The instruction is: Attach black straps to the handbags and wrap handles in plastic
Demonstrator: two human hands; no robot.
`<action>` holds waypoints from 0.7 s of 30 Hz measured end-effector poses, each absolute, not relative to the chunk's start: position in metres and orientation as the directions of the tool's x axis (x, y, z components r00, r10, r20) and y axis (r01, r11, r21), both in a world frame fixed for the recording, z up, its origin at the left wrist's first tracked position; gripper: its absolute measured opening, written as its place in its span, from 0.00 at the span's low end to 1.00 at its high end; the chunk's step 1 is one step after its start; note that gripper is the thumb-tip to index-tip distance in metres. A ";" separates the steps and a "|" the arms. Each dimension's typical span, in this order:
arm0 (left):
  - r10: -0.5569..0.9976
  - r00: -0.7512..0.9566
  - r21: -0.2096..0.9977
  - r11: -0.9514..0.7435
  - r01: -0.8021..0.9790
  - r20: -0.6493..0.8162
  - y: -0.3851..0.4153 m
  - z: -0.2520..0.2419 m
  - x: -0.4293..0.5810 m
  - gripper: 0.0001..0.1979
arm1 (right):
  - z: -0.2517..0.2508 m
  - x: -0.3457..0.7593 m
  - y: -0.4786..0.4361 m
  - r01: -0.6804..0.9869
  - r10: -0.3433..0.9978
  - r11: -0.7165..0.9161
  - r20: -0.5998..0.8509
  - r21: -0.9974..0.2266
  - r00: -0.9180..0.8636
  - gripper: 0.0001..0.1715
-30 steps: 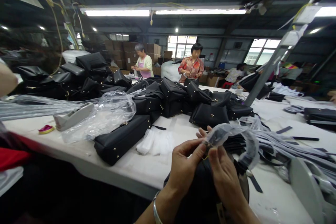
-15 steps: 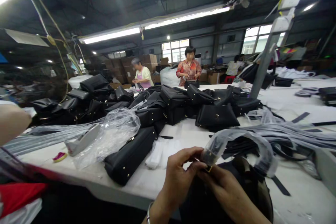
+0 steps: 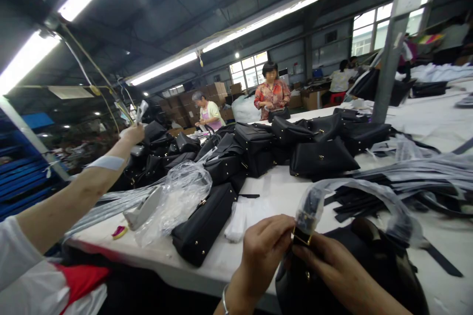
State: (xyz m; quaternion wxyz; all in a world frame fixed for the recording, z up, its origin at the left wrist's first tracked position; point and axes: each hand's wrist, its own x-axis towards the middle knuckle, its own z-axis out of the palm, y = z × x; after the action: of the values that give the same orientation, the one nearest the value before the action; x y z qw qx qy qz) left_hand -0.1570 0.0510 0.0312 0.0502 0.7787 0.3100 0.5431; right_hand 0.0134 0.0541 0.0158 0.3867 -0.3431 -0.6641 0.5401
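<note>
A black handbag lies in front of me at the table's near edge. Its arched handle is wrapped in clear plastic and ends at a gold buckle. My left hand, a bangle on its wrist, is closed in a pinch on the handle's end at the buckle's left side. From the right, my right hand grips the same end just below the buckle. Some fingertips are hidden behind the strap. Left of my hands, another black handbag rests beside a stack of white wrapping sheets.
Many black bags are heaped across the table. Plastic-wrapped straps lie at right, crumpled clear plastic at left. A co-worker's arm reaches in from the left. A metal post rises at right. Two people stand beyond.
The view has shifted, so the table's things sit further right. The buckle shows more fully between my hands. A co-worker's arm now stretches out at left with something pale in its hand.
</note>
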 end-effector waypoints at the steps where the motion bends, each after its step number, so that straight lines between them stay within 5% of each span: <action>1: 0.529 0.251 0.389 -0.807 0.445 0.811 0.050 0.033 -0.158 0.13 | 0.017 0.013 0.054 0.015 0.871 0.176 0.148 -0.984 -0.469 0.23; 8: 0.465 0.539 0.104 -0.816 0.569 0.702 0.039 0.047 -0.164 0.08 | 0.007 0.015 0.056 -0.208 0.852 0.054 0.154 -0.977 -0.500 0.25; 10: 0.510 0.609 0.105 -0.811 0.575 0.607 0.037 0.048 -0.168 0.06 | 0.004 0.017 0.057 -0.194 0.867 0.081 0.165 -0.978 -0.470 0.24; 16: 0.810 0.360 0.584 -0.584 0.564 0.463 0.031 0.058 -0.173 0.02 | 0.012 0.016 0.052 -0.208 0.861 0.046 0.144 -0.977 -0.488 0.21; 21: 0.924 0.191 0.887 -0.374 0.272 0.331 0.033 0.058 -0.151 0.15 | 0.019 0.018 0.051 -0.043 0.874 0.182 0.182 -0.982 -0.450 0.26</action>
State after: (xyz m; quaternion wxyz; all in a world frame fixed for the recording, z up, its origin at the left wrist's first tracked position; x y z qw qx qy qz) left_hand -0.1507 0.0334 0.0575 0.3516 0.6869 0.4354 0.4636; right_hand 0.0184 0.0510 0.0187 0.4147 -0.3210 -0.6475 0.5530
